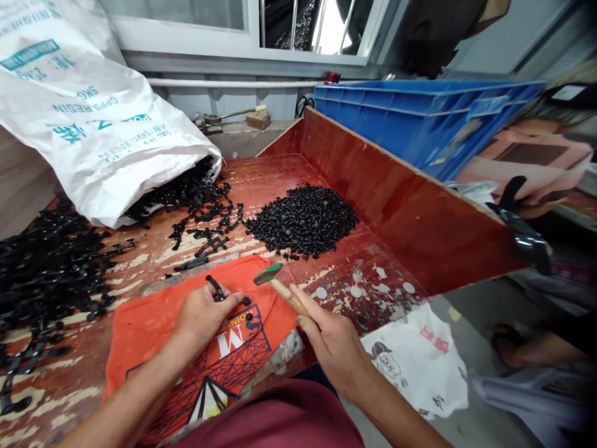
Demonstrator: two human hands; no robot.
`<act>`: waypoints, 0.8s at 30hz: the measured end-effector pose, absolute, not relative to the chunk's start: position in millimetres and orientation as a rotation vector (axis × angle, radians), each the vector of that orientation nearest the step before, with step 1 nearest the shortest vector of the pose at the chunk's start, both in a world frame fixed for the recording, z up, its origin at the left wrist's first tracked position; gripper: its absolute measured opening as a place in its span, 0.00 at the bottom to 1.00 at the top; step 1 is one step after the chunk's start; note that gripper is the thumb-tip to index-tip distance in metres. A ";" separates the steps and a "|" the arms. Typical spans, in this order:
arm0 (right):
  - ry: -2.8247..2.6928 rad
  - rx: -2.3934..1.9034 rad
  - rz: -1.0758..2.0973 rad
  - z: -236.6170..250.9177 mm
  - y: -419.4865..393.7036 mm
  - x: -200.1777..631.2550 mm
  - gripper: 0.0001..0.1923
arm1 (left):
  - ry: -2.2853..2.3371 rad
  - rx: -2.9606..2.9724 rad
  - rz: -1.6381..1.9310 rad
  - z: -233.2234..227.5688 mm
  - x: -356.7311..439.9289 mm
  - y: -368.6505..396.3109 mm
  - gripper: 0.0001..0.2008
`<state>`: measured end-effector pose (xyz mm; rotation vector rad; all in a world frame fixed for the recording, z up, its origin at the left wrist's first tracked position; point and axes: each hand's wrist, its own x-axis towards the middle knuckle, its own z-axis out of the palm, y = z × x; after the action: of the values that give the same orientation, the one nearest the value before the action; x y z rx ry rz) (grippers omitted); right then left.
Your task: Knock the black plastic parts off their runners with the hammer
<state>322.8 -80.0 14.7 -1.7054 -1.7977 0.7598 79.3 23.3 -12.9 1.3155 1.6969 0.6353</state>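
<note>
My left hand (pixel 205 311) is closed, pinching a black plastic strip piece (pixel 214 287) above an orange printed cloth (pixel 153 330). Small black round parts (pixel 246 300) lie on the cloth by my fingertips. My right hand (pixel 331 339) grips the pale wooden handle of a small hammer (pixel 286 294); its narrow green head points left, a little above the cloth. Beyond the hammer is a heap of small black parts (pixel 308 218). Black linked plastic pieces (pixel 205 218) are scattered left of that heap.
A white resin sack (pixel 116 124) spills black pieces onto the worn red board (pixel 280 165). A large pile of black pieces (pixel 46 267) lies left. A wooden side wall (pixel 396 199), blue crate (pixel 377 115) and white bag (pixel 415 361) are right. Another person (pixel 527 155) sits beyond.
</note>
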 end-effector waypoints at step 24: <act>-2.112 -1.723 0.459 13.5 -81.8 311.9 0.28 | 1.588 1.271 0.751 -14.2 81.8 19.6 0.16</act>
<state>311.9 -81.8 13.5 -1.7227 -2.1124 0.4585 81.8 19.6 -14.2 1.2715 1.5878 0.7513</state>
